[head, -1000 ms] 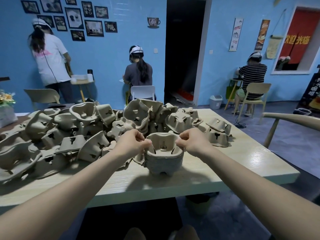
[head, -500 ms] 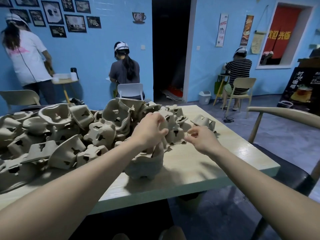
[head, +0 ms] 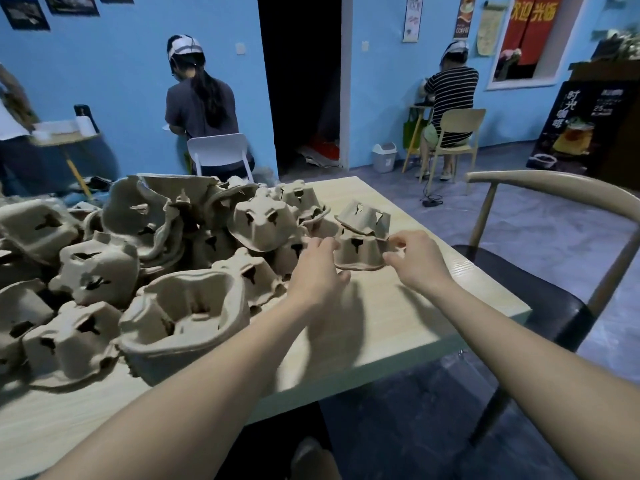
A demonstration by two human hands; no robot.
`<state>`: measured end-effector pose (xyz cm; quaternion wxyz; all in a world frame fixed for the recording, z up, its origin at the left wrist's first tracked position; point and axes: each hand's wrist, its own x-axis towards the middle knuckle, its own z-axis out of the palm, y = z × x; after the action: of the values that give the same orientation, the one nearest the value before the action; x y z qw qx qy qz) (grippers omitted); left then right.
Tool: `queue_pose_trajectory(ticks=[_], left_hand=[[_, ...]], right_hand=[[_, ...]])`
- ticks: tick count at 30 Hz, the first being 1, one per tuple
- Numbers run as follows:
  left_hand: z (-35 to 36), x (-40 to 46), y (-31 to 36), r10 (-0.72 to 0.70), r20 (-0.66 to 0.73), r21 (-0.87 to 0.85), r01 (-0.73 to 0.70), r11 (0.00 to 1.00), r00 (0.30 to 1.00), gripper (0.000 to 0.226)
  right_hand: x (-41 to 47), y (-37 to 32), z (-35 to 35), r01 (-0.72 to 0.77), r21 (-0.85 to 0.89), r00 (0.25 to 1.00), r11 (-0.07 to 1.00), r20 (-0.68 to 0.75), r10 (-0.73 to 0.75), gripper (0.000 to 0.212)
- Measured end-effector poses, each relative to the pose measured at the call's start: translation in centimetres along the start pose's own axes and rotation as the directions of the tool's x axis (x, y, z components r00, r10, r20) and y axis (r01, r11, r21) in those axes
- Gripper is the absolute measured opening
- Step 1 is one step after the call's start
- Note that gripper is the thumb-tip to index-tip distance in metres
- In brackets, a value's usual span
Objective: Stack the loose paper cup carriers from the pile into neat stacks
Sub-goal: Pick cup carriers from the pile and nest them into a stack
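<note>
A big pile of loose brown pulp cup carriers (head: 114, 258) covers the left and middle of the pale wooden table (head: 398, 323). A short nested stack of carriers (head: 187, 323) stands open side up near the front edge, with no hand on it. At the pile's right end an upside-down carrier (head: 360, 252) lies on the table, and another carrier (head: 363, 216) sits tilted on top of it. My left hand (head: 318, 268) holds the lower carrier's left edge. My right hand (head: 415, 261) pinches its right rim.
A curved-back wooden chair with a black seat (head: 540, 289) stands right of the table. Beyond the table are a white chair (head: 218, 150), a small bin (head: 384, 157) and three people working with their backs turned. The table's right corner is close to my right hand.
Both hands let go of the nested stack and moved back and right to the upside-down carrier. The view swung right, so the stack now sits left of my arms.
</note>
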<state>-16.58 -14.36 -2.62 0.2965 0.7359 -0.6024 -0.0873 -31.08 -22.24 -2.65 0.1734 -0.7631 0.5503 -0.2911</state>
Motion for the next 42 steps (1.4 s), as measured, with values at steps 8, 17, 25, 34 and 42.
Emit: queue_pose_trajectory(ticks=[8, 17, 25, 34, 42], left_hand=[[3.9, 1.4, -0.7, 0.073, -0.11, -0.019, -0.076, 0.997, 0.991, 0.061], [4.9, 2.1, -1.6, 0.12, -0.158, -0.038, -0.127, 0.991, 0.98, 0.069], [5.1, 2.2, -1.9, 0.138, -0.17, -0.019, -0.143, 0.989, 0.976, 0.068], [5.2, 2.4, -1.9, 0.127, -0.165, 0.006, -0.128, 0.992, 0.978, 0.068], [4.9, 2.2, -1.7, 0.139, -0.175, 0.001, -0.141, 0.99, 0.975, 0.064]], right_hand=[[2.7, 0.1, 1.0, 0.099, 0.066, 0.989, 0.993, -0.118, -0.09, 0.031], [6.8, -2.1, 2.3, 0.186, -0.035, 0.983, 0.982, 0.006, -0.186, 0.081], [7.5, -1.5, 2.5, 0.145, -0.045, 0.989, 0.988, -0.004, -0.146, 0.063], [5.3, -0.1, -0.1, 0.063, -0.007, 0.975, 0.998, -0.212, -0.063, 0.045], [2.7, 1.3, -2.7, -0.007, 0.17, 0.957, 0.985, -0.285, 0.056, 0.034]])
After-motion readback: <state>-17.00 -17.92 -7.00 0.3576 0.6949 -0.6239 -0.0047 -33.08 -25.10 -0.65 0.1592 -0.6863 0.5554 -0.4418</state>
